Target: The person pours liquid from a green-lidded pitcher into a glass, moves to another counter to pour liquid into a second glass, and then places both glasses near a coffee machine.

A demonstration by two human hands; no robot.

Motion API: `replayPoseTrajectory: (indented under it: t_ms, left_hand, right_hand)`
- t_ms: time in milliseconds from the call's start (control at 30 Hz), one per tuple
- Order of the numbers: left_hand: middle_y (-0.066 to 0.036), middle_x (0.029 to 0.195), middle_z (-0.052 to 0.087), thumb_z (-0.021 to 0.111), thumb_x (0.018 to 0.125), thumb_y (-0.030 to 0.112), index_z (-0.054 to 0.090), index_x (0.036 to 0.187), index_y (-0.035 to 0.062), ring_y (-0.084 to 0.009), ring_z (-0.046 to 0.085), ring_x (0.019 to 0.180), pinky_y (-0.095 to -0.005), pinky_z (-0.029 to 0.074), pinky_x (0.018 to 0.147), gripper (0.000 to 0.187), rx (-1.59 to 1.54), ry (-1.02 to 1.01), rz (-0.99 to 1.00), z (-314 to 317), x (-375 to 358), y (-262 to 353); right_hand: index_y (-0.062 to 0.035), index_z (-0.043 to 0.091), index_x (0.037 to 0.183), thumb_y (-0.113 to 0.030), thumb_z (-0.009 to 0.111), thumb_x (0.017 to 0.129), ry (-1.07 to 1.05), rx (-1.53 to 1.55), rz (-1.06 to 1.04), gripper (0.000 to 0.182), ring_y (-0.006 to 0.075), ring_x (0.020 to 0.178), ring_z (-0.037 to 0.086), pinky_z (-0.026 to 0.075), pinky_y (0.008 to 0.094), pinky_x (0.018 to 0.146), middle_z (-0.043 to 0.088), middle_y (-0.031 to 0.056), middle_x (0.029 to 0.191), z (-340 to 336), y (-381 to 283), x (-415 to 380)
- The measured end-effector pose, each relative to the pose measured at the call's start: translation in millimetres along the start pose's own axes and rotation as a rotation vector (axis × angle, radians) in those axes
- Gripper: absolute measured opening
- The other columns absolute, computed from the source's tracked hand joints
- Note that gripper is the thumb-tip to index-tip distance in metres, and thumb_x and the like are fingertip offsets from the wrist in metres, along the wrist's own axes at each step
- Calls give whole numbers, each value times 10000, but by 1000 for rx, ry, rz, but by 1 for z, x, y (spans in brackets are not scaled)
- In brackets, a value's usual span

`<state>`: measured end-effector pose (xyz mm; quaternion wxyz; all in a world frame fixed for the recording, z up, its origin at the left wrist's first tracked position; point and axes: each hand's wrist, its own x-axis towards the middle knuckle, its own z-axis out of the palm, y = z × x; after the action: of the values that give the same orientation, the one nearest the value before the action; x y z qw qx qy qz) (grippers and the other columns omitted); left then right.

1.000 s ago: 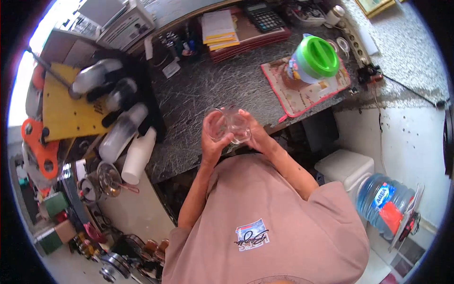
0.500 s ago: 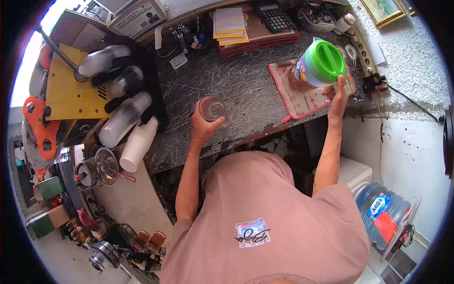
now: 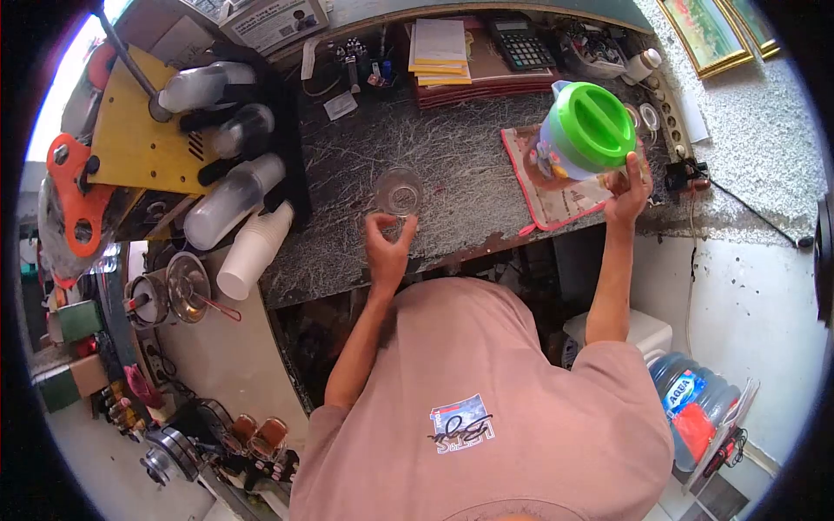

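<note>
My left hand [image 3: 388,247] has its thumb and fingers curved around the lower part of a clear drinking glass [image 3: 400,187] on the dark, scratched counter. The glass rim faces up past the fingertips. On the right, my right hand [image 3: 630,193] grips the handle side of a plastic pitcher [image 3: 563,156] with a bright green lid [image 3: 595,126]. The handle itself is mostly hidden by the lid and fingers. Below the pitcher in this view lies a patterned cloth with a red border [image 3: 543,204].
Stacked plastic cups [image 3: 234,201] and paper cups [image 3: 254,252] jut out from the yellow machine [image 3: 143,130] on the left. Folders with papers [image 3: 440,52] and a calculator [image 3: 521,45] lie at the back. A power strip [image 3: 673,122] runs along the right wall.
My left hand has shifted lower on the glass, showing more of it above the fingers. The pitcher looks slightly larger and has moved a little left over the cloth. The camera view has shifted slightly.
</note>
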<state>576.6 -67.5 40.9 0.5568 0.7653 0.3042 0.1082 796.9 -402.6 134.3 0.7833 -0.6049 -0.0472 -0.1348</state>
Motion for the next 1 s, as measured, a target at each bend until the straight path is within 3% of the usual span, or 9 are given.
replayPoseTrajectory:
  t_ms: [33, 67, 133, 167, 267, 467, 600, 667, 1000]
  left_hand:
    - [-102, 1121, 650, 743, 909, 246, 574, 1220, 30, -240, 599, 1146, -378, 461, 974, 414, -14, -107, -21, -1, -3, 0]
    - [-102, 1121, 650, 743, 909, 246, 574, 1220, 30, -240, 599, 1146, -378, 461, 974, 414, -16, -105, -20, 3, -6, -3]
    - [-49, 1017, 690, 678, 961, 236, 658, 1080, 43, -200, 639, 993, -359, 482, 914, 228, -279, -89, 204, 17, -11, -6]
    - [-44, 1039, 696, 617, 1001, 236, 659, 1078, 43, -176, 637, 931, -336, 490, 865, 212, -283, -106, 220, 20, -12, -8]
    - [-45, 979, 697, 560, 1036, 237, 657, 1033, 26, -168, 640, 916, -313, 487, 862, 232, -342, -167, 138, 25, -5, -25]
    - [-32, 898, 634, 475, 1084, 255, 638, 976, 14, -123, 571, 879, -288, 458, 826, 311, -245, -202, 199, 18, -3, -23]
    - [-42, 892, 639, 464, 1086, 260, 637, 967, 5, -124, 577, 866, -294, 466, 814, 330, -205, -220, 204, 12, -3, -15]
    - [-104, 860, 653, 503, 1066, 243, 640, 939, -13, -198, 631, 824, -339, 496, 768, 316, -265, -189, 246, 15, -2, -19]
    - [-126, 845, 634, 485, 1069, 220, 620, 920, -13, -220, 626, 808, -360, 490, 757, 308, -226, -256, 270, 9, 3, -22]
  right_hand:
    - [-47, 620, 903, -231, 706, 956, -58, 29, 41, 210, 38, 468, 332, 235, 254, 451, 513, -57, 643, 0, -3, -1]
    - [-101, 571, 626, -216, 738, 936, -116, 57, 82, 370, 52, 460, 312, 213, 278, 464, 418, -73, 561, 1, -6, -1]
    - [-109, 543, 609, -232, 745, 931, -142, 22, 123, 400, 48, 463, 301, 203, 282, 466, 413, -77, 562, 15, -13, -6]
    - [-117, 515, 591, -248, 753, 926, -164, -16, 168, 431, 44, 467, 290, 193, 285, 468, 408, -81, 563, 24, -17, -10]
    - [-121, 507, 587, -271, 764, 916, -328, -36, 232, 444, 37, 483, 292, 192, 282, 472, 398, -87, 566, 49, -33, -22]
    - [-113, 537, 589, -344, 767, 888, -502, -263, 245, 442, 24, 524, 343, 213, 262, 494, 434, -87, 582, 80, -42, -38]
    - [-99, 551, 573, -338, 772, 887, -603, -368, 265, 452, 22, 544, 358, 234, 260, 498, 443, -91, 581, 91, -47, -37]
    - [-74, 578, 583, -332, 779, 886, -655, -463, 185, 445, 22, 559, 380, 254, 263, 500, 459, -89, 582, 99, -55, -40]
    - [-35, 661, 625, -411, 814, 844, -775, -701, 146, 462, 40, 518, 463, 315, 261, 473, 544, -45, 549, 112, -75, -38]
